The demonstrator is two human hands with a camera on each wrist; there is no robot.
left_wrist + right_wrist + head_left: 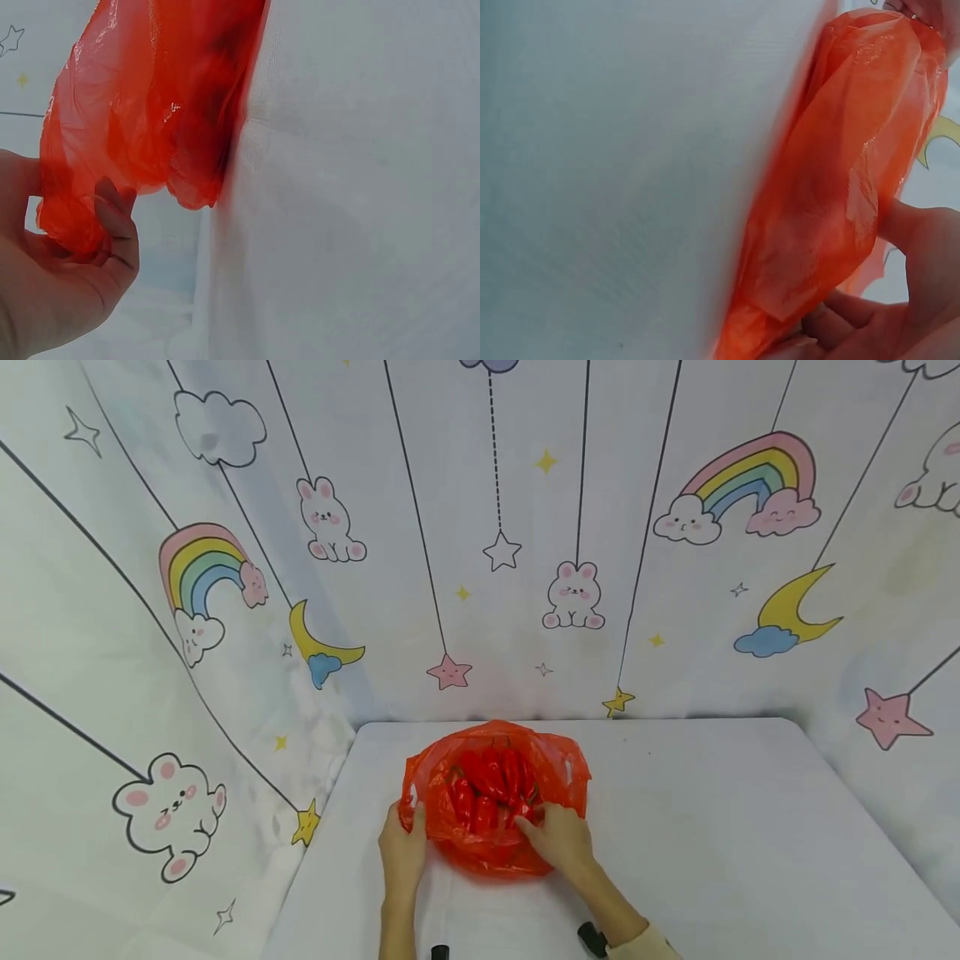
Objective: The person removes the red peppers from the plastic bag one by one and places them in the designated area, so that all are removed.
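A thin red plastic bag [487,860] stands wide-mouthed on the white table, with several long red peppers [483,772] inside; a bit of green stem shows on the right. My left hand [402,847] grips the bag's left edge, the film bunched between thumb and curled fingers, as the left wrist view [75,292] shows. Over the near right rim, my right hand [562,839] reaches in, thumb and forefinger closed around a red pepper at the right of the heap. In the right wrist view the bag wall hides the fingertips of that hand [922,292].
The white tabletop [712,827] extends to both sides of the bag. A pale cloth wall [510,635] printed with rabbits, stars and rainbows rises behind and at the sides. Black wrist-camera parts [592,939] show near the front edge, by the forearms.
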